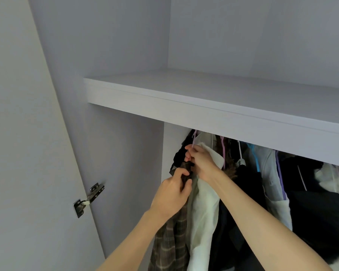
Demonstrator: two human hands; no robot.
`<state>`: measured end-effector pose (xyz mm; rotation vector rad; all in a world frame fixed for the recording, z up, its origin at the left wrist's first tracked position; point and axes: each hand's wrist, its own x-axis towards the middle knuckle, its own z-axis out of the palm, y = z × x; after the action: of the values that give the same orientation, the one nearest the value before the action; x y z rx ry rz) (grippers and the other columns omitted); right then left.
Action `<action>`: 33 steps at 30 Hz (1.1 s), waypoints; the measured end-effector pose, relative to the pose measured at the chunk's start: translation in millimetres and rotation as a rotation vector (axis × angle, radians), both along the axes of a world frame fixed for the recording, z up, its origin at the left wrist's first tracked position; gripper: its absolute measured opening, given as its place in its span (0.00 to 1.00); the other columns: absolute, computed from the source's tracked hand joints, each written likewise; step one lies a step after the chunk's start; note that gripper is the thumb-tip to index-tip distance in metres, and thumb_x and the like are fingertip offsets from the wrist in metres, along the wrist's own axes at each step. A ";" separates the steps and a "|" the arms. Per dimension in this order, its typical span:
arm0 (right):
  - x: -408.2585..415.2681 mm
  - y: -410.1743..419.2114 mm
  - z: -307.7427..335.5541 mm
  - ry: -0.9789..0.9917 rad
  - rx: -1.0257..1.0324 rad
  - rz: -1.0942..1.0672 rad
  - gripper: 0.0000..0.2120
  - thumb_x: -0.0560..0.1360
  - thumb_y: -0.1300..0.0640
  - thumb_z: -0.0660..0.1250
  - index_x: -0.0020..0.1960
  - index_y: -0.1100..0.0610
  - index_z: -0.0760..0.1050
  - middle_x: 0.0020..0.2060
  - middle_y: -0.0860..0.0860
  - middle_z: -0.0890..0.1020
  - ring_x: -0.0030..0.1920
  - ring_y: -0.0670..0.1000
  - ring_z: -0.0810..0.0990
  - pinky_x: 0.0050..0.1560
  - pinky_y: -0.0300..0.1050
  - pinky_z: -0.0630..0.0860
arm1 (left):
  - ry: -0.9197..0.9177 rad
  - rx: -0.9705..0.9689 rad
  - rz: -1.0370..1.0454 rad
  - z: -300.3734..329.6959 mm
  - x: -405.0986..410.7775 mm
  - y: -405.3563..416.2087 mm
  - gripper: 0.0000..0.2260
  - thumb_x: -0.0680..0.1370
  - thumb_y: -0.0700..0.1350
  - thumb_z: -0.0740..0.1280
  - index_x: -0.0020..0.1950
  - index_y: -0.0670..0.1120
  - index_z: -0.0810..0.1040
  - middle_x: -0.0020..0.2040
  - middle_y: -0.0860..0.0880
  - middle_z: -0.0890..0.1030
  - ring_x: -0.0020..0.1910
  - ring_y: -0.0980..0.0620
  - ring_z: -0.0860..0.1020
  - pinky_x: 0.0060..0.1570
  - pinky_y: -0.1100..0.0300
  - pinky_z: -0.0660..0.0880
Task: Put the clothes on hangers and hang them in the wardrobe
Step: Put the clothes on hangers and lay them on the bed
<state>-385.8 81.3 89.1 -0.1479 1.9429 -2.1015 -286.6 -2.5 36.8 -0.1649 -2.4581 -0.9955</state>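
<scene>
Plaid garment point(174, 235) gripped by both hands, seemingly.

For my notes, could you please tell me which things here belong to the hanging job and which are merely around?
In the job: left hand, right hand, plaid garment, pale garment, pink hanger.
Merely around: shelf, door hinge, dark clothes.
</scene>
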 end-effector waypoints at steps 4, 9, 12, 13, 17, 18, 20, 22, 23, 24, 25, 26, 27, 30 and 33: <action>-0.4 -0.7 9.3 0.149 -0.020 0.032 0.12 0.81 0.63 0.52 0.46 0.58 0.72 0.30 0.51 0.67 0.32 0.48 0.67 0.37 0.38 0.67 | -0.071 -0.019 -0.114 13.4 5.1 -14.9 0.14 0.80 0.52 0.59 0.64 0.50 0.70 0.34 0.49 0.78 0.35 0.54 0.77 0.42 0.57 0.76; 24.4 -5.9 -3.7 0.159 0.018 0.119 0.11 0.81 0.64 0.51 0.47 0.60 0.71 0.28 0.50 0.64 0.30 0.47 0.63 0.39 0.41 0.66 | -0.041 0.029 -0.057 4.6 17.5 -43.5 0.11 0.81 0.46 0.59 0.55 0.46 0.79 0.46 0.51 0.81 0.44 0.56 0.78 0.48 0.61 0.74; 57.7 3.4 -24.3 0.110 0.140 0.071 0.12 0.81 0.61 0.53 0.43 0.58 0.71 0.26 0.47 0.65 0.26 0.44 0.64 0.33 0.38 0.65 | -0.099 0.073 0.077 -17.2 28.2 -76.1 0.09 0.80 0.43 0.60 0.54 0.45 0.79 0.49 0.49 0.80 0.46 0.53 0.78 0.51 0.59 0.74; 69.2 8.5 -30.7 0.144 0.243 0.019 0.13 0.81 0.57 0.54 0.39 0.58 0.71 0.25 0.48 0.65 0.26 0.44 0.64 0.31 0.38 0.63 | -0.097 0.079 0.107 -23.3 32.6 -86.9 0.09 0.80 0.43 0.61 0.55 0.46 0.79 0.49 0.50 0.80 0.46 0.53 0.78 0.51 0.59 0.74; 103.1 32.8 -47.5 0.474 0.689 -0.141 0.24 0.78 0.45 0.57 0.27 0.55 0.59 0.19 0.47 0.63 0.25 0.46 0.62 0.28 0.39 0.59 | -0.062 -0.011 0.137 -34.2 48.5 -119.1 0.11 0.79 0.44 0.61 0.60 0.46 0.77 0.52 0.47 0.77 0.49 0.50 0.78 0.50 0.67 0.69; 107.8 38.9 -49.5 0.520 0.741 -0.154 0.26 0.77 0.45 0.59 0.25 0.54 0.56 0.17 0.49 0.63 0.24 0.47 0.60 0.27 0.39 0.57 | -0.036 -0.060 0.132 -37.1 51.0 -125.3 0.14 0.79 0.48 0.59 0.61 0.47 0.75 0.54 0.46 0.77 0.51 0.50 0.77 0.51 0.68 0.67; 113.9 49.5 -53.3 0.588 0.847 -0.145 0.28 0.76 0.43 0.61 0.24 0.55 0.54 0.17 0.50 0.63 0.22 0.48 0.58 0.26 0.41 0.56 | -0.024 -0.160 0.108 -46.5 56.4 -132.9 0.21 0.77 0.55 0.54 0.66 0.47 0.72 0.60 0.44 0.76 0.58 0.48 0.75 0.59 0.64 0.66; 121.4 59.4 -56.8 0.650 0.947 -0.091 0.29 0.74 0.41 0.62 0.24 0.55 0.54 0.17 0.51 0.59 0.23 0.48 0.58 0.27 0.42 0.56 | -0.119 -0.234 0.089 -62.3 65.4 -130.9 0.29 0.76 0.62 0.49 0.70 0.46 0.67 0.66 0.44 0.72 0.65 0.46 0.70 0.65 0.53 0.66; 126.4 64.8 -59.0 0.672 0.974 -0.052 0.29 0.73 0.39 0.61 0.24 0.54 0.54 0.18 0.51 0.58 0.23 0.48 0.58 0.27 0.42 0.55 | -0.179 -0.257 0.066 -71.8 72.5 -127.6 0.33 0.74 0.66 0.46 0.71 0.47 0.66 0.67 0.45 0.71 0.66 0.46 0.69 0.65 0.51 0.66; 131.9 70.4 -61.8 0.687 0.980 -0.017 0.29 0.71 0.37 0.60 0.24 0.54 0.54 0.18 0.51 0.58 0.23 0.48 0.58 0.27 0.41 0.55 | -0.234 -0.266 0.030 -81.2 82.0 -123.7 0.37 0.72 0.70 0.42 0.70 0.49 0.67 0.66 0.47 0.72 0.65 0.47 0.70 0.64 0.52 0.68; 138.0 75.8 -64.6 0.698 0.965 0.006 0.29 0.70 0.35 0.59 0.24 0.54 0.54 0.18 0.51 0.58 0.23 0.48 0.58 0.27 0.41 0.55 | -0.282 -0.261 -0.001 -91.4 93.8 -120.3 0.40 0.70 0.73 0.38 0.68 0.50 0.70 0.63 0.50 0.75 0.61 0.50 0.73 0.60 0.56 0.70; 144.2 80.6 -67.7 0.701 0.940 0.019 0.29 0.68 0.33 0.58 0.24 0.53 0.53 0.18 0.51 0.59 0.23 0.48 0.58 0.27 0.41 0.56 | -0.305 -0.248 -0.019 -101.8 107.3 -117.3 0.42 0.68 0.74 0.36 0.65 0.51 0.73 0.58 0.53 0.77 0.56 0.53 0.76 0.54 0.61 0.72; 150.6 84.5 -71.7 0.700 0.913 0.026 0.28 0.67 0.32 0.57 0.24 0.53 0.53 0.18 0.50 0.59 0.23 0.48 0.58 0.28 0.41 0.55 | -0.305 -0.221 -0.023 -111.4 122.6 -114.1 0.43 0.67 0.75 0.35 0.61 0.52 0.74 0.53 0.56 0.76 0.51 0.56 0.77 0.47 0.68 0.72; 167.7 87.7 -88.3 0.686 0.840 0.023 0.29 0.66 0.31 0.56 0.25 0.55 0.55 0.19 0.49 0.57 0.23 0.46 0.57 0.29 0.43 0.55 | -0.290 -0.125 0.001 -130.8 170.5 -107.3 0.34 0.69 0.75 0.38 0.53 0.57 0.73 0.46 0.62 0.72 0.42 0.65 0.73 0.40 0.74 0.68; 181.9 74.3 -104.6 0.760 0.824 0.074 0.29 0.69 0.32 0.55 0.26 0.56 0.60 0.20 0.47 0.58 0.24 0.46 0.58 0.27 0.40 0.56 | -0.252 -0.010 0.092 -137.9 216.7 -103.1 0.13 0.78 0.64 0.49 0.45 0.61 0.70 0.42 0.58 0.76 0.38 0.61 0.75 0.38 0.68 0.71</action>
<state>-203.8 155.6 -15.5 -0.9105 2.9811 -1.0904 -69.9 -105.6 -101.2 0.0744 -2.6699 -1.0178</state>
